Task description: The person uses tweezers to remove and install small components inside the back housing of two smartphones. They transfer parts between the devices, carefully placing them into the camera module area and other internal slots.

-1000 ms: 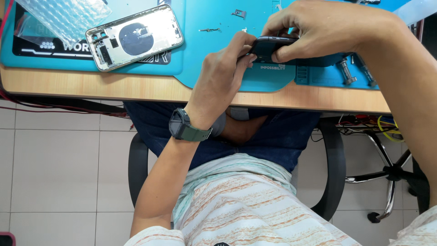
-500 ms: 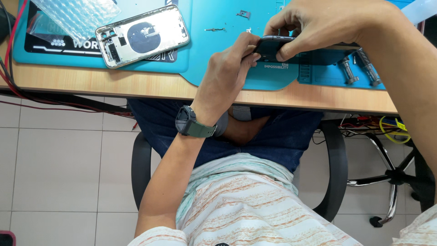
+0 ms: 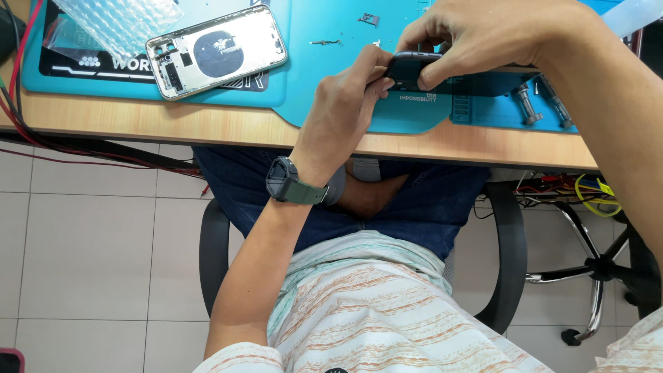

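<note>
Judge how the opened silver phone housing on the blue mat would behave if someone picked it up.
The phone housing looks like a rigid metal frame, so probably stiff. With its insides exposed and hollow, it is likely light. Its flat shape on the blue mat should not roll, though the exposed parts seem fragile.

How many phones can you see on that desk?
2. An opened phone shell lies on the blue mat at the upper left. A dark phone is held between the left hand and the right hand. Others may be hidden.
</note>
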